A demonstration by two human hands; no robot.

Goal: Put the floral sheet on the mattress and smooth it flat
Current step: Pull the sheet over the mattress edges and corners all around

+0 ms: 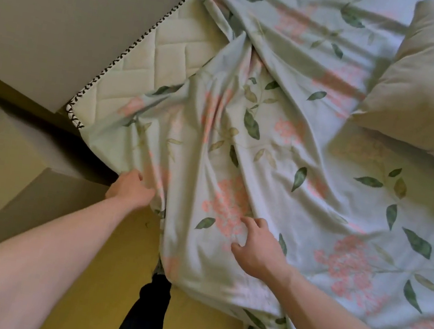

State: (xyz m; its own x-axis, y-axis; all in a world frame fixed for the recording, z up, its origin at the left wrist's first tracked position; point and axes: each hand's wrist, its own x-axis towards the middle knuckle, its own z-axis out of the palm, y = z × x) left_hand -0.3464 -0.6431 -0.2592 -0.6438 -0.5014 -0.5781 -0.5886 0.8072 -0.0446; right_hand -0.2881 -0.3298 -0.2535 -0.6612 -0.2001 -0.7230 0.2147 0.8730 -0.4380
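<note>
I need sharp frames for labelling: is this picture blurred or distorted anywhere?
Head view: the sheet print is soft and smeared by motion blur; wide-angle bending curves the mattress edge and stretches the forearms; the pillow is soft too.

The floral sheet (pixel 282 151), pale blue with pink blossoms and green leaves, lies rumpled across the mattress (pixel 152 59), bunched in long folds and hanging over the near edge. A cream quilted mattress corner with black-and-white piping shows uncovered.

Left hand (pixel 132 187) grips floral sheet (pixel 241 145) edge; right hand (pixel 260 245) presses wrinkled sheet; mattress (pixel 152 61) corner bare.
</note>
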